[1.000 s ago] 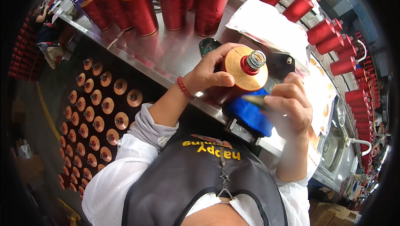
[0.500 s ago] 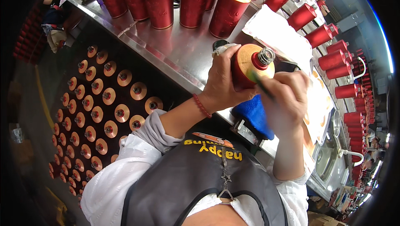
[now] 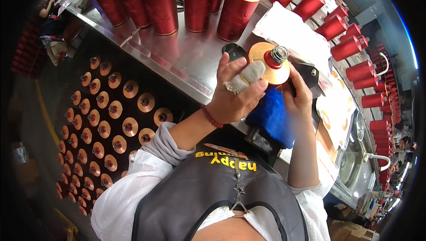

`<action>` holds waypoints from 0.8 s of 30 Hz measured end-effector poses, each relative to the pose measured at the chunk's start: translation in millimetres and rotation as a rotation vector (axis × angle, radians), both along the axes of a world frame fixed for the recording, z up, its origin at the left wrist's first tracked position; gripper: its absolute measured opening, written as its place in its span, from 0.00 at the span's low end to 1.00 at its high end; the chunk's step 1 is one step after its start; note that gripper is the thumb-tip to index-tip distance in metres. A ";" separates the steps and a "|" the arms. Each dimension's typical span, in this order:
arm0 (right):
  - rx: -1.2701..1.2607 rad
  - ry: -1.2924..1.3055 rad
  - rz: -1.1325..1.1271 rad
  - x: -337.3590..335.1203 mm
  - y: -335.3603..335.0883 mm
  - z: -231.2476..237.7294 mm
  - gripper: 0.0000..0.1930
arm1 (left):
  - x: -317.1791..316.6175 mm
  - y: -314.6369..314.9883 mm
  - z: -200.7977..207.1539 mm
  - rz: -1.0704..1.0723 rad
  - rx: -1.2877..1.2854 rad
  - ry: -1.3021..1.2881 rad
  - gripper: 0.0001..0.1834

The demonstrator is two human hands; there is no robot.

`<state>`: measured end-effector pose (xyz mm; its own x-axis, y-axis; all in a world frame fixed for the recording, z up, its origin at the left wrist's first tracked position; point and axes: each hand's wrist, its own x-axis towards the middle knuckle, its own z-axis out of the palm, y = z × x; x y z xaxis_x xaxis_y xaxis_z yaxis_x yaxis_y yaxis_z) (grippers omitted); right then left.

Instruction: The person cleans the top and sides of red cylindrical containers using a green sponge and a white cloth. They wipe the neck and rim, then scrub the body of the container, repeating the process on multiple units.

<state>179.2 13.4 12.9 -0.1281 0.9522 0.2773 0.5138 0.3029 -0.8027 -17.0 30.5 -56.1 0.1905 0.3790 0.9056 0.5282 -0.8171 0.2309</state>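
A red bottle (image 3: 270, 69) with a gold shoulder and a clear glass neck is tilted toward me over the bench edge. My right hand (image 3: 299, 93) grips it from the right side, fingers around its wall. My left hand (image 3: 235, 91) is at the bottle's left, fingers apart. One of its fingers seems wrapped in a grey-white cloth (image 3: 246, 77) tied with a yellow band, and the cloth touches or nearly touches the gold shoulder. Just beyond the left fingers is a dark round object (image 3: 233, 53). Most of the bottle's lower body is hidden.
Several red bottles (image 3: 161, 10) stand along the far side of the metal bench (image 3: 186, 59). White paper (image 3: 288, 32) lies beyond my right hand. A blue cloth (image 3: 271, 116) hangs below the bottle. Many more bottles (image 3: 128, 126) stand low at left. A sink (image 3: 350, 167) is at right.
The dark, green-tipped tool in my right hand no longer shows, and that hand now holds the bottle's right side. My left hand has loosened, bringing its cloth-wrapped finger to the shoulder.
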 end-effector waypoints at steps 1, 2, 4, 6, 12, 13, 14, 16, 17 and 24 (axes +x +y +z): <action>-0.004 -0.032 -0.011 0.7 -1.6 -2.6 0.29 | 2.3 -3.6 -2.1 -0.008 -0.015 -0.072 0.23; -0.004 -0.048 -0.021 1.3 -2.8 -5.8 0.28 | -0.2 -6.6 -5.3 -0.059 -0.047 -0.112 0.22; -0.004 -0.081 -0.041 2.0 -4.6 -10.8 0.28 | -9.8 -8.8 -11.5 -0.163 -0.114 -0.192 0.22; 0.009 -0.122 -0.033 -0.1 -4.7 -8.2 0.27 | -14.9 -4.7 -3.0 -0.161 -0.216 -0.294 0.31; 0.034 -0.175 -0.050 -4.8 -5.7 -2.9 0.24 | -14.3 14.8 12.7 -0.235 -0.160 -0.191 0.26; 0.047 -0.186 -0.053 -5.3 -6.2 -3.7 0.24 | -11.9 13.1 9.5 -0.218 -0.113 -0.171 0.24; 0.056 -0.199 -0.057 -5.8 -7.4 -4.2 0.24 | -8.5 10.3 7.9 -0.202 -0.071 -0.153 0.23; 0.031 -0.171 -0.059 -8.2 -8.7 -1.8 0.23 | -2.2 7.7 9.0 -0.224 -0.075 -0.246 0.20; 0.022 -0.157 -0.058 -8.5 -9.1 -0.7 0.23 | -0.6 7.9 6.0 -0.253 -0.076 -0.276 0.20; 0.044 -0.164 -0.064 -4.0 -11.2 -8.1 0.24 | -14.0 8.7 20.6 -0.230 -0.237 -0.217 0.29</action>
<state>175.2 2.2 4.8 -0.1140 0.9472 0.2998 0.6559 0.2984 -0.6933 -31.0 39.2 -35.4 0.1087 0.5522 0.8266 0.2555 -0.8191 0.5136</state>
